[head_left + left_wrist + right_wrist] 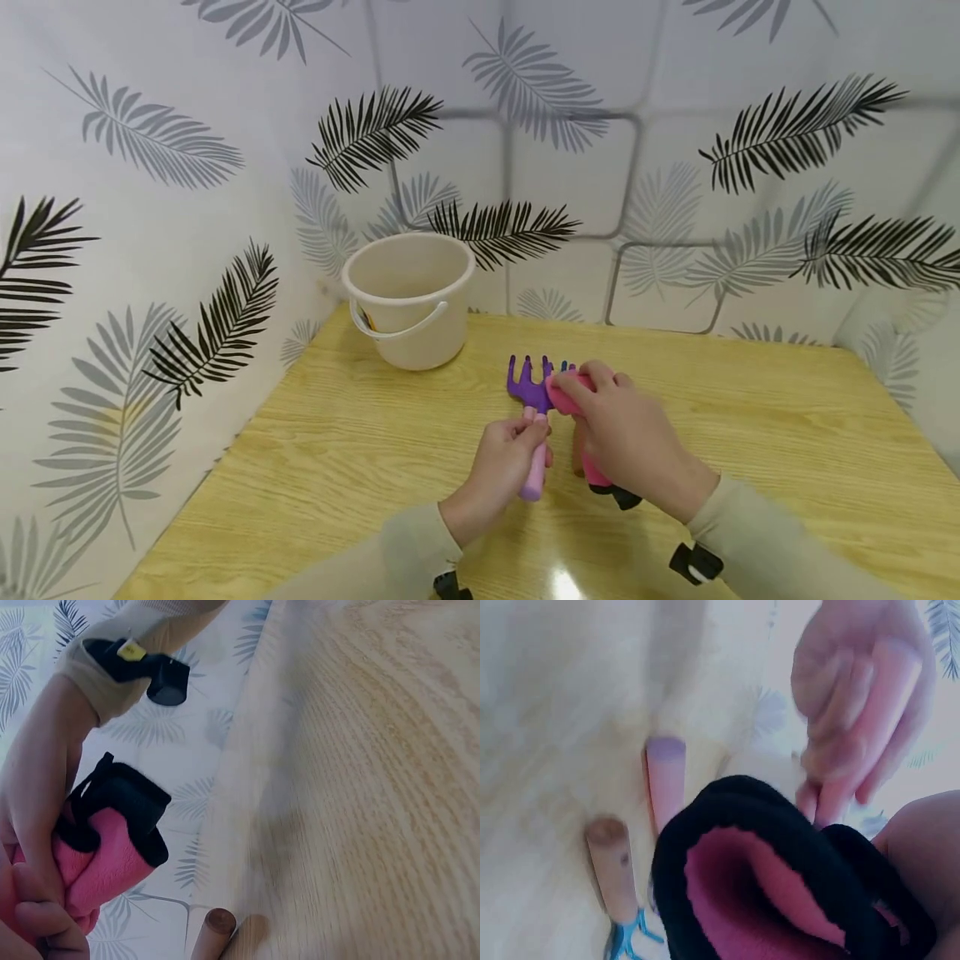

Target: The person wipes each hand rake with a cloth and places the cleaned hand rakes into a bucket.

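My left hand (504, 467) grips the pink handle of a small purple hand rake (531, 392), its tines pointing away from me. Bunched in my right hand (633, 433) is a pink cloth (567, 398) with black trim (682, 892), held against the right side of the rake's head. The cloth's trimmed end hangs below that hand. Beneath the cloth lies a hand rake with a wooden handle (611, 862) and blue tines (634, 934). Another pink-handled tool (666, 776) lies beside it, its head hidden by the cloth.
A cream bucket (420, 333) with a white carrying handle stands at the back left of the wooden table (360, 450). Leaf-patterned sheeting (570, 192) rises behind the table and along its left side.
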Demonstrator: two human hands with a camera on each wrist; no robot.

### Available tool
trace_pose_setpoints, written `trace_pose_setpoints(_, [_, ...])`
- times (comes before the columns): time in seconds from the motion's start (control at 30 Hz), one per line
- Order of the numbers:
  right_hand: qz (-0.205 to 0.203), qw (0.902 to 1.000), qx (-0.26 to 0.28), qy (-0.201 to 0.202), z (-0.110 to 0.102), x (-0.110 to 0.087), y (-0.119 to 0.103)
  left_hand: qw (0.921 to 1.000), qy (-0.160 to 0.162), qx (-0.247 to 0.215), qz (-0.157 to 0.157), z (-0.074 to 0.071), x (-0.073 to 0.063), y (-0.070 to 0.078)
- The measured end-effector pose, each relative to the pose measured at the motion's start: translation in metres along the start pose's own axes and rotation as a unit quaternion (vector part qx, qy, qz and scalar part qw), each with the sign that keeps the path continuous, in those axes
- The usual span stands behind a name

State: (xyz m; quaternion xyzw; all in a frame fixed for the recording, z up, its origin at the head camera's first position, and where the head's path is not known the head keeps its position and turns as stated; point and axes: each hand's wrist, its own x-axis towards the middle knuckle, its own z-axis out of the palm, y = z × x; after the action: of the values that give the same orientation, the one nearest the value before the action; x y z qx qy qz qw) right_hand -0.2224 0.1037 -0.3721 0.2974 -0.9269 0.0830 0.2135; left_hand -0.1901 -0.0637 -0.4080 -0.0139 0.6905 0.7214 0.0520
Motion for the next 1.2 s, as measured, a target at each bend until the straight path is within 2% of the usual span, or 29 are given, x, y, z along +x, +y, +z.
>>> trace_pose_setpoints(0.17, [-0.020, 0.9998, 0.006, 0.001, 0.000, -0.007, -0.010, 0.9999, -0.005, 0.002, 0.012, -0.002, 0.003, 0.001])
trace_pose_setpoints(0.4, [0.033, 0.9994, 0.012, -0.002, 0.002, 0.001, 0.009, 0.9998, -0.011, 0.009, 0.014, -0.001, 0.000, 0.002])
trace_pose_setpoints(0.5, [0.038, 0.9992, 0.010, -0.003, 0.003, 0.004, 0.018, 0.9996, -0.009, 0.019, 0.016, 0.000, -0.002, 0.001])
trace_pose_setpoints(0.73, [0.011, 0.9994, 0.027, -0.021, -0.009, 0.009, 0.016, 0.9983, -0.017, 0.043, 0.037, 0.000, -0.005, -0.002])
trace_pose_setpoints(0.9, [0.028, 0.9991, -0.016, -0.027, -0.016, 0.015, 0.018, 0.9975, -0.042, 0.044, 0.036, 0.002, -0.008, -0.001])
trace_pose_setpoints(1.0, [0.019, 0.9986, -0.036, -0.033, -0.017, 0.014, 0.017, 0.9969, -0.046, 0.054, 0.032, 0.003, -0.010, -0.001])
trace_pose_setpoints(1.1, [-0.001, 0.9987, -0.030, -0.042, -0.019, 0.009, 0.012, 0.9966, -0.040, 0.062, 0.035, 0.003, -0.009, -0.001])
trace_pose_setpoints(1.2, [-0.007, 0.9987, -0.002, -0.050, -0.023, 0.004, 0.005, 0.9970, -0.037, 0.060, 0.032, 0.001, -0.006, -0.001])
